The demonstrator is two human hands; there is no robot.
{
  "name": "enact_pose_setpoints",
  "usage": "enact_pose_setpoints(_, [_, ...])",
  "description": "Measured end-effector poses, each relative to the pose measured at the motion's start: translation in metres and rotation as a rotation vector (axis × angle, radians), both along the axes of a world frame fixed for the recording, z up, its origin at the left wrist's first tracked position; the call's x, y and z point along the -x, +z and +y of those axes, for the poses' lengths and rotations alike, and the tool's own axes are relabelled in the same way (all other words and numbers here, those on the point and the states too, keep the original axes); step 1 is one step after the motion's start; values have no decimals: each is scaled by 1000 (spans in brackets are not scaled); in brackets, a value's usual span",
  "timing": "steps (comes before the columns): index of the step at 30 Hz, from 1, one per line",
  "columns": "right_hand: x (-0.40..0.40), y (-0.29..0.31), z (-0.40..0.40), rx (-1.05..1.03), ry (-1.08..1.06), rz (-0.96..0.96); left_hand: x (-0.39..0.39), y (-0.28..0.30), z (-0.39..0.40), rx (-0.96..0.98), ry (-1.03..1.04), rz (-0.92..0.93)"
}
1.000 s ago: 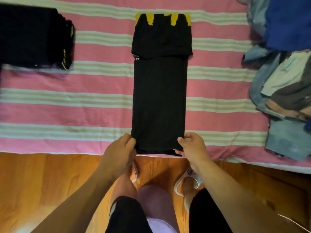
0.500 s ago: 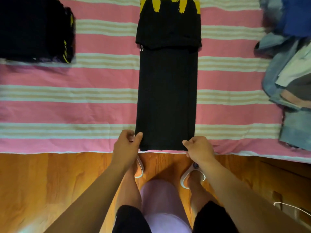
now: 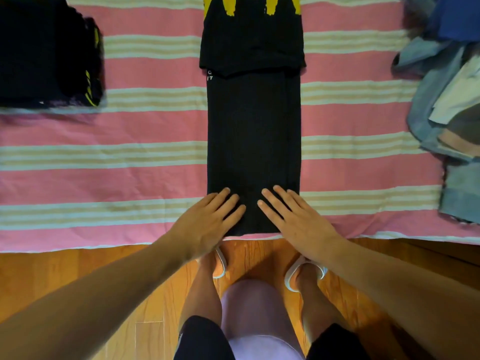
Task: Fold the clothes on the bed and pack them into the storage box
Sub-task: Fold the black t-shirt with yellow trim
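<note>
A black garment with yellow marks at its far end (image 3: 253,126) lies folded into a long narrow strip on the pink striped bed cover (image 3: 117,131), its near end at the bed's edge. My left hand (image 3: 207,222) lies flat with straight fingers on the strip's near left corner. My right hand (image 3: 293,219) lies flat the same way on the near right corner. Neither hand grips the cloth. No storage box is in view.
A stack of folded dark clothes (image 3: 46,53) sits at the far left of the bed. A loose heap of blue, grey and denim clothes (image 3: 446,105) lies at the right. The wooden floor (image 3: 78,276) and my legs in white sandals are below the bed's edge.
Both hands pinched the strip's near corners before; now they have let go and lie flat on the cloth. The view has shifted nearer to the bed.
</note>
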State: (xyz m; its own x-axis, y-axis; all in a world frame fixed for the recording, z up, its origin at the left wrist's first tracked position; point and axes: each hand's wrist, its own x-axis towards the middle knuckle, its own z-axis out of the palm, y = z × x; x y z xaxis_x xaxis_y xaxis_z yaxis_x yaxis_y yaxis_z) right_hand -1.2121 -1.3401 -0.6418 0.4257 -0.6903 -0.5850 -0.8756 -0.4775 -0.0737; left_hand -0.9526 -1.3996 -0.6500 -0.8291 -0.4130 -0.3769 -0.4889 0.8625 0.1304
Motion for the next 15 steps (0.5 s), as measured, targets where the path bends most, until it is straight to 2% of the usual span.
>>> enact_pose_setpoints(3, [1, 5, 0, -15, -14, 15, 8, -6, 4, 62, -53, -120])
enact_pose_setpoints(6, [5, 15, 0, -77, 13, 50, 5, 7, 18, 35, 18, 10])
enact_pose_setpoints(8, [2, 31, -11, -115, -69, -5, 2, 13, 21, -35, 118, 79])
enact_pose_setpoints(12, [10, 68, 7, -288, -195, -170, 2, 50, 29, -402, 354, 75])
enact_pose_setpoints(15, [27, 90, 21, -443, -292, -260, 7, 84, 29, -814, 555, 67])
